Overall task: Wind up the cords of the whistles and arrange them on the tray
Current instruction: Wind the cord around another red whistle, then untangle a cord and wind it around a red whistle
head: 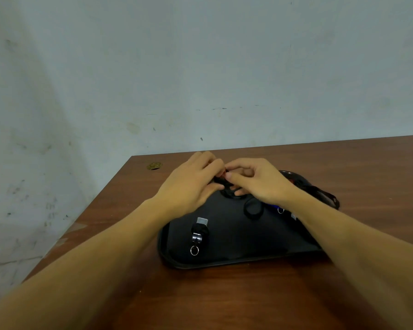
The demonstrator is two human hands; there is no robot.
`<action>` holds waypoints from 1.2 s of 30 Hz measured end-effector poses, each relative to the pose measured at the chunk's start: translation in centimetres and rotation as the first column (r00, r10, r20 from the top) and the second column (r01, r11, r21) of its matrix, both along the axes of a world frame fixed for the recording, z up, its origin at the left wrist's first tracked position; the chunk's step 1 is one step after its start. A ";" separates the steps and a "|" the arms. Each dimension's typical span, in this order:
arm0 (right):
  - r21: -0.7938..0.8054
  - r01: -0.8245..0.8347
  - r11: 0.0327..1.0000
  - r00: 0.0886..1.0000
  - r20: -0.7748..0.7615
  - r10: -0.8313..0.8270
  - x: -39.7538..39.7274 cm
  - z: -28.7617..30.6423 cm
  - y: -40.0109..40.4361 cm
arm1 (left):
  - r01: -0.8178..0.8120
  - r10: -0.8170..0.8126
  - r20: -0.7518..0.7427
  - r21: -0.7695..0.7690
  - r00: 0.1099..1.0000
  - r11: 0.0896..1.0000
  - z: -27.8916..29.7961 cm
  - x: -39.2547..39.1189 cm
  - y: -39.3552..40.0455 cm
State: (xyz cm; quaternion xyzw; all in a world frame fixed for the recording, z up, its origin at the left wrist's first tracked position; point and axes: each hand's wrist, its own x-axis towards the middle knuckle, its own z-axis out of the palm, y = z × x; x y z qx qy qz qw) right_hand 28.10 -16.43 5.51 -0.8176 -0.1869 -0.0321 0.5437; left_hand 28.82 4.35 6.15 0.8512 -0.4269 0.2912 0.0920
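A black tray lies on the brown table. Over its far end my left hand and my right hand meet, both pinching a red whistle with a black cord that hangs in loops beneath them. At the tray's near left lies a black whistle with its cord wound round it and a metal ring at its end. A coiled black cord sits mid-tray beside a blue whistle, mostly hidden by my right wrist. More dark cord lies at the tray's far right edge.
The wooden table reaches a pale wall at the back; its left edge runs diagonally. A small brass fitting sits near the far left corner. My forearms cross the near part of the table and the tray's right side.
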 end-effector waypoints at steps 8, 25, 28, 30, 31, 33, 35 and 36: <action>-0.351 0.039 0.936 0.999 0.040 -0.026 3.5 -3.1 0.4 | -0.040 0.055 -0.236 0.068 0.970 0.997 -1.6 1.8 1.7; -0.485 0.153 0.861 0.961 0.277 -0.015 3.7 -4.0 -0.8 | -0.259 0.220 -0.332 -0.079 0.917 0.963 -2.9 3.0 3.2; -0.436 0.149 0.887 0.966 0.257 -0.036 3.4 -3.8 -0.8 | -0.272 0.236 -0.348 -0.056 0.907 0.961 -2.5 2.8 2.8; -0.376 0.179 0.909 0.962 0.262 -0.081 3.3 -3.5 -0.9 | -0.277 0.243 -0.356 -0.049 0.902 0.959 -2.3 2.7 2.7; -0.344 0.195 0.919 0.959 0.264 -0.104 3.3 -3.4 -0.9 | -0.280 0.243 -0.360 -0.053 0.901 0.959 -2.2 2.7 2.7; -0.310 0.215 0.926 0.953 0.275 -0.130 3.4 -3.1 -1.2 | -0.286 0.246 -0.371 -0.058 0.896 0.956 -2.0 2.5 2.8; -0.358 0.221 0.907 0.950 0.288 -0.118 3.4 -3.0 -1.5 | -0.295 0.254 -0.382 -0.054 0.889 0.954 -1.9 2.4 2.7; -0.408 0.210 0.888 0.954 0.286 -0.094 3.4 -3.1 -1.5 | -0.303 0.262 -0.388 -0.047 0.884 0.952 -1.8 2.3 2.6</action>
